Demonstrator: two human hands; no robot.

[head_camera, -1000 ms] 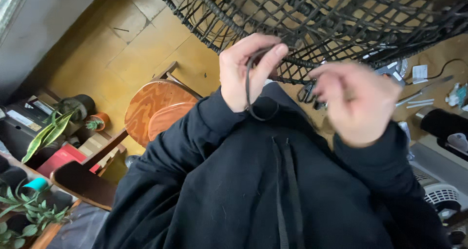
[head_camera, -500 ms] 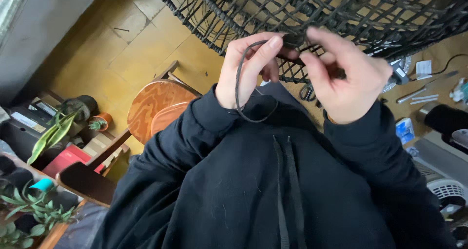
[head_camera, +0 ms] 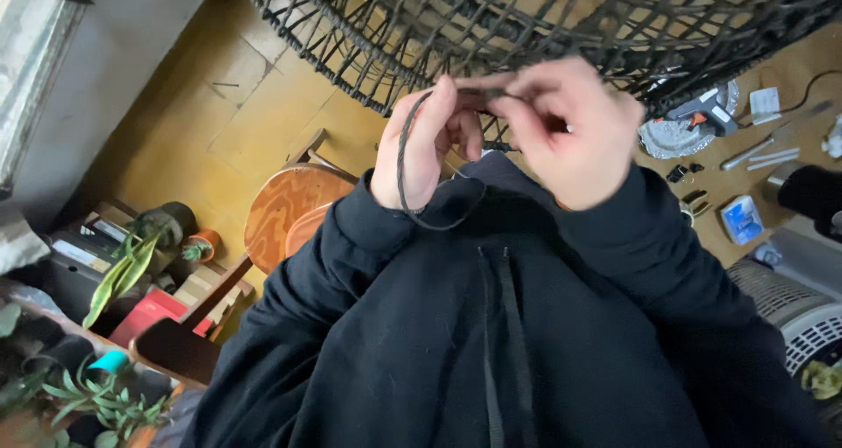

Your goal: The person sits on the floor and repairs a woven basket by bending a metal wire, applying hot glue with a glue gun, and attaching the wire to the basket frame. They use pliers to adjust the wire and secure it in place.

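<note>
A dark cord (head_camera: 405, 163) loops down from my hands and curves back up across my black hooded top. My left hand (head_camera: 425, 141) has the cord running over its thumb and fingers. My right hand (head_camera: 566, 128) pinches the cord's upper end against the left hand's fingertips. Both hands sit close together just under the lower edge of a large black woven-rope mesh frame (head_camera: 526, 27) that fills the top of the view. Where the cord ends is hidden behind my fingers.
A round wooden stool (head_camera: 285, 207) stands on the yellow-brown floor below my left arm. Potted plants (head_camera: 132, 264), books and a red box crowd the lower left. At right lie a glue gun on foil (head_camera: 693, 124), small tools and a white basket (head_camera: 811, 325).
My right hand has moved left to meet my left hand, and the two now pinch the cord together. Both hands have risen a little toward the mesh.
</note>
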